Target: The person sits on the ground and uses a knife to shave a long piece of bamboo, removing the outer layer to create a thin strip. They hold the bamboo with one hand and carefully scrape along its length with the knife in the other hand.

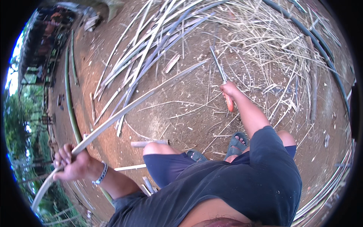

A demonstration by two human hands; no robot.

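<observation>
At the left, my left hand (76, 165) is closed round a long, pale split bamboo strip (124, 110). The strip runs from the lower left up toward the middle, its far end above the ground near the knife. Over on the right side, my right hand (229, 89) grips the orange handle of a long-bladed knife (218, 65). Its blade points up and away from me, apart from the strip. A chain bracelet (100, 173) circles my left wrist.
Several split bamboo strips (151, 49) lie in a loose pile ahead. A heap of thin shavings (272, 41) covers the ground at the far right. Long green bamboo poles (69, 94) rest at the left. My sandalled feet (237, 144) stand on bare earth.
</observation>
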